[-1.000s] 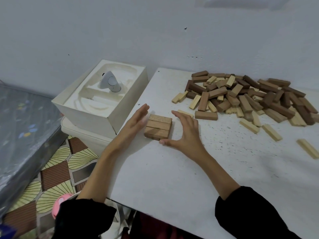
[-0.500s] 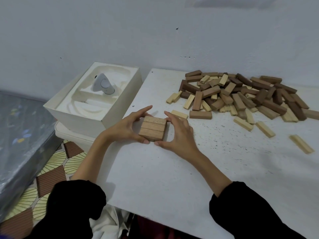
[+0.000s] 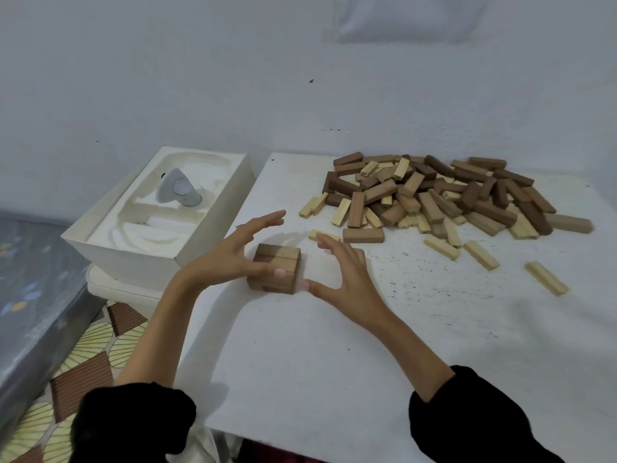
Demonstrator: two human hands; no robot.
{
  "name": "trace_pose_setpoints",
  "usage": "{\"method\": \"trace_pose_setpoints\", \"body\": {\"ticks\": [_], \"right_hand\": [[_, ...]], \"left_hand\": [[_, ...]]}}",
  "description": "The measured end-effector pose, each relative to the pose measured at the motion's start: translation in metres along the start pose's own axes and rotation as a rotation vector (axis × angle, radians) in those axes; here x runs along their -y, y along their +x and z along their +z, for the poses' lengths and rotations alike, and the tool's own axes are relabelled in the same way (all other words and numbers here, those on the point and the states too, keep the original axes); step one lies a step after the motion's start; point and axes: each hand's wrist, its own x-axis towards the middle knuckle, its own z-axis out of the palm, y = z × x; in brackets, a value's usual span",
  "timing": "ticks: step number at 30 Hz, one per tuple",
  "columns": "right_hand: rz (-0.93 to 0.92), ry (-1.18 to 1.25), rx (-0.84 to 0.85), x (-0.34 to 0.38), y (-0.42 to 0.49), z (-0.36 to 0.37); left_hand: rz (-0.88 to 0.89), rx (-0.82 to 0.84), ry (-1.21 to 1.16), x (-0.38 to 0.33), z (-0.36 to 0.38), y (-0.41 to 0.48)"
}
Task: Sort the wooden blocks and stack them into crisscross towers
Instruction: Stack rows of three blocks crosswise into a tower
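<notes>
- Stack (image 3: pixel 275 272): small and brown, on the near-left part of the table (image 3: pixel 300 362), between the two hands.
- The top layer reads as three blocks side by side. A second layer shows crosswise at the near face. The stack's left edge is hidden behind the left hand, so the layer count is uncertain.
- Left hand (image 3: pixel 230 255): fingers spread and only slightly bent, raised over the stack's far-left side, gripping nothing.
- The left thumb (image 3: pixel 278 271) lies across the stack's near top edge. I cannot tell whether it touches or leaves a hair's gap.
- Right hand (image 3: pixel 344 279): wide open, fingers arched and apart from the stack, holding nothing. The thumb tip sits just beside the near-right corner, and contact is unclear.
- Pile (image 3: pixel 434 195): a jumble of dark, mid-brown and pale blocks at the far right of the table, well apart from the stack. Many are buried under others, so no count is possible.
- Pale block (image 3: pixel 315 233): partly hidden behind the right fingertips. A brown block (image 3: pixel 363 235) lies flat just beside it.
- Strays (image 3: pixel 546 283): a few pale blocks lie loose on the pile's near side.
- Box (image 3: pixel 160 208): white and open, left of the table. It rests on another white thing that is mostly hidden beneath it.
- Grey object (image 3: pixel 178 192): sits in the box's moulded tray. I cannot make out what it is.
- Sleeves (image 3: pixel 133 426): black, cut off by the bottom edge.
- Mattress (image 3: pixel 33 279): cut off at the left edge, beside a patterned floor (image 3: pixel 90 349).
</notes>
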Motion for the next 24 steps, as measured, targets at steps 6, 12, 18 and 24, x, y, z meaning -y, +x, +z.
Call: {"method": "trace_pose_setpoints", "body": {"ticks": [6,12,18,24], "right_hand": [[0.054,-0.001,-0.268,-0.032,-0.004,-0.055],[0.003,-0.195,-0.507,-0.074,-0.015,-0.118],[0.043,-0.355,-0.675,-0.103,-0.016,-0.16],[0.114,-0.458,-0.803,-0.115,-0.016,-0.175]], "left_hand": [[0.063,-0.262,0.301,-0.054,0.063,0.04],[0.014,-0.388,0.469,-0.067,0.114,0.084],[0.058,-0.528,0.577,-0.062,0.136,0.106],[0.03,-0.625,0.583,-0.05,0.149,0.11]]}}
